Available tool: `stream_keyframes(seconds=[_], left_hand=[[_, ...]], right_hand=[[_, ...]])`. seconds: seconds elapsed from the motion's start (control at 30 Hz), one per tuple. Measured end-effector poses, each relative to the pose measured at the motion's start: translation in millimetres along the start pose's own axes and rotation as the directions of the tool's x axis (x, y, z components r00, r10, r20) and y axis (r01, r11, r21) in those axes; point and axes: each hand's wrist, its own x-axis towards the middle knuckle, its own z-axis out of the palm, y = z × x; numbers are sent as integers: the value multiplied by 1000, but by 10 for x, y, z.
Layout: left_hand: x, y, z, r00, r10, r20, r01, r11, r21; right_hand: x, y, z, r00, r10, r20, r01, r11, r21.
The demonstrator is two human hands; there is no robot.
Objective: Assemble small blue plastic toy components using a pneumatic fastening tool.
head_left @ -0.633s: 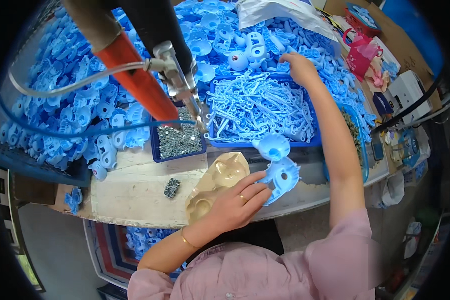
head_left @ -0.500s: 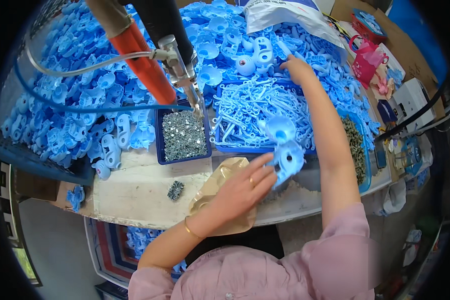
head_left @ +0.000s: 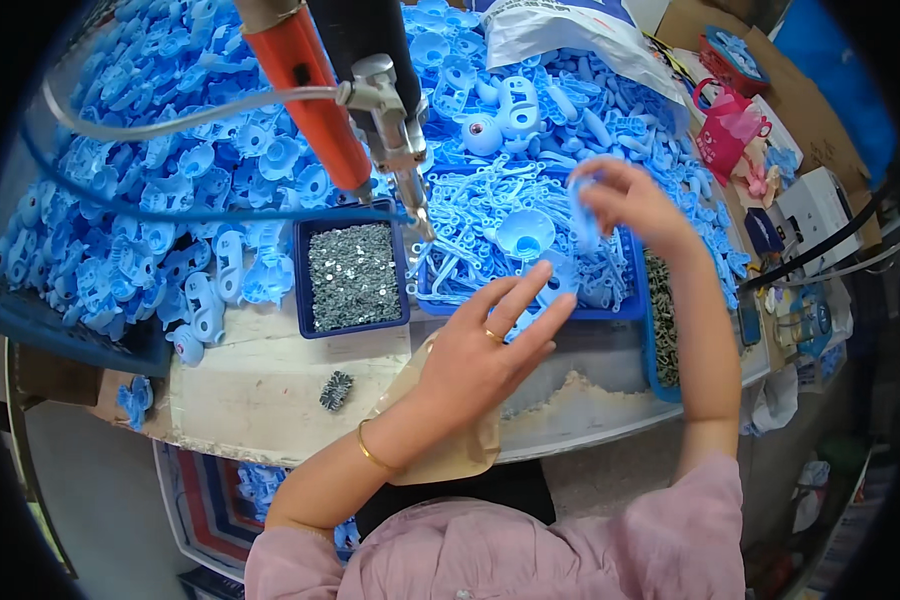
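My left hand, with a ring and a bracelet, grips a light-blue plastic shell part that has a round cup at its far end. The fingers partly hide it. Higher and to the right, my right hand pinches an elongated light-blue plastic piece, slightly blurred. Both hands are over the front of a blue tray full of thin blue plastic links with ringed ends. A tan moulded tray lies beneath my left forearm at the table edge.
Orange and black hanging tools with hoses come down left of centre, above a dark-blue box of small screws. Blue parts heap behind. A teal tray of metal bits stands right. A small screw cluster lies front left.
My right hand has come back from the far pile toward my left hand, now with an elongated blue piece. The left hand still holds the shell part, now slightly farther left. The view has shifted.
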Motion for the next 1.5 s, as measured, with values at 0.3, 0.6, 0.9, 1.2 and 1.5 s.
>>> stream_keyframes(seconds=[0.3,0.6,0.9,1.2,1.5], left_hand=[[-111,43,-57,981,188,36,-183,977,-109],[-419,461,-340,979,93,183,-63,985,-162],[-1176,367,-893,983,-140,122,147,988,-48],[-1820,259,-1024,927,-207,312,139,964,227],[-1833,217,-896,942,-150,301,109,983,151]], right_hand=[[184,113,209,997,47,-69,-50,997,-50],[1699,654,-317,762,-388,-519,-247,567,-786],[880,588,-725,857,-135,-498,163,986,14],[-878,-150,1515,918,-55,393,219,896,-386],[-1120,262,1904,892,-335,303,449,596,-666]])
